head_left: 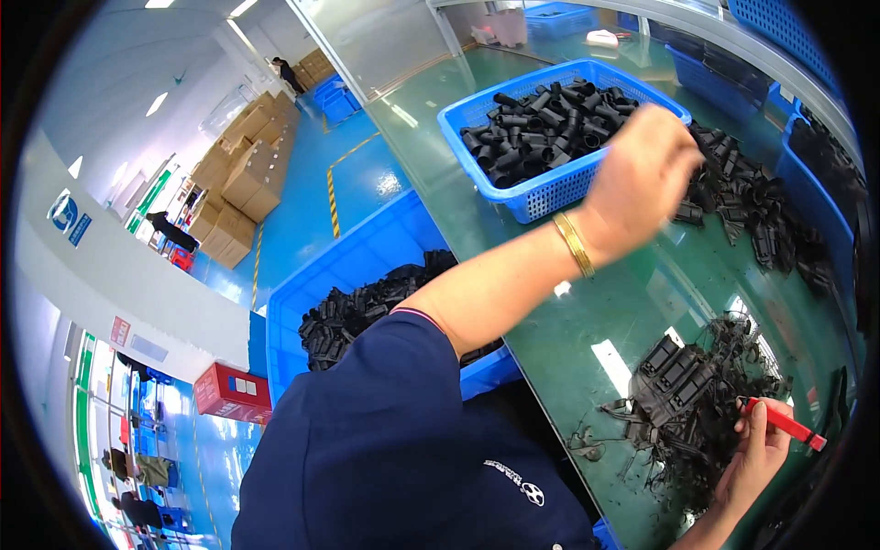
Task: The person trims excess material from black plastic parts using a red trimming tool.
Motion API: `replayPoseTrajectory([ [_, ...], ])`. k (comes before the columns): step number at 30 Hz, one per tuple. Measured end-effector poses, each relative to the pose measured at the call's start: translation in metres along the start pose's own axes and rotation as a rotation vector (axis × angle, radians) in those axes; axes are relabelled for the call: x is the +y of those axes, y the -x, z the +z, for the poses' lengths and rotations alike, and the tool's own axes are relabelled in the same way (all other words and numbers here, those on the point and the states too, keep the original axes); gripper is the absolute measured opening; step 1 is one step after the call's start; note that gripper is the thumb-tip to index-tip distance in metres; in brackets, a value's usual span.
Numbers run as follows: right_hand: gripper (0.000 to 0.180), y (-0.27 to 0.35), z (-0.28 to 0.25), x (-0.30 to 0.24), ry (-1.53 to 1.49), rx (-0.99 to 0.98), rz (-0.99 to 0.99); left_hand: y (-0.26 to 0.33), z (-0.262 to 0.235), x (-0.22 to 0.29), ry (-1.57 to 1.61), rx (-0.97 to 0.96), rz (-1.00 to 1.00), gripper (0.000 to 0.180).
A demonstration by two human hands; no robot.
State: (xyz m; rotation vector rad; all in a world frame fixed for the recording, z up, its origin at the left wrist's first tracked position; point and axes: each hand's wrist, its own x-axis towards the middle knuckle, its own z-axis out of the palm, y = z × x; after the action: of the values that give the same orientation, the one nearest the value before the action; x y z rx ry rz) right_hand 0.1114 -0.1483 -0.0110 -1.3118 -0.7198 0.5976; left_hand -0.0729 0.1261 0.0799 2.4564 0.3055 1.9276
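My left hand [642,188] is stretched across the green tabletop [559,316], over the right side of a blue basket [541,200] full of short black plastic tubes [550,119]. Motion blurs its bent fingers, and whether anything is in them is not visible. A heap of black moulded parts [765,220] lies just right of that hand. Lower right, my right hand [761,449] grips a small red-handled knife [784,423], its dark tip pointing left. Beside the knife, black moulded pieces [676,376] rest among thin black trimmings [706,440].
A large blue bin [367,236] with more black parts stands left of the table, partly behind my left arm. More blue baskets [724,82] line the far and right sides under a metal frame. Cardboard boxes [252,179] are stacked on the blue floor; other people are far off.
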Motion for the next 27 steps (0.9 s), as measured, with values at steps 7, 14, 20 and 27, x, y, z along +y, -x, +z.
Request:
replayPoseTrajectory([
  [7, 0.007, 0.001, -0.002, 0.001, 0.013, 0.035, -0.018, 0.012, -0.057, -0.084, -0.84, -0.33, -0.404, 0.033],
  [14, 0.006, 0.002, 0.012, -0.011, -0.013, 0.065, -0.039, 0.044, -0.029, -0.052, -0.411, -0.323, -0.007, 0.033],
  [20, 0.01, -0.004, 0.012, -0.013, -0.032, 0.044, -0.056, 0.077, 0.019, 0.044, 0.231, -0.843, -0.134, 0.016],
  [27, 0.008, -0.001, -0.001, -0.012, -0.069, 0.087, -0.057, 0.078, 0.05, 0.069, 0.458, -1.091, -0.178, 0.021],
])
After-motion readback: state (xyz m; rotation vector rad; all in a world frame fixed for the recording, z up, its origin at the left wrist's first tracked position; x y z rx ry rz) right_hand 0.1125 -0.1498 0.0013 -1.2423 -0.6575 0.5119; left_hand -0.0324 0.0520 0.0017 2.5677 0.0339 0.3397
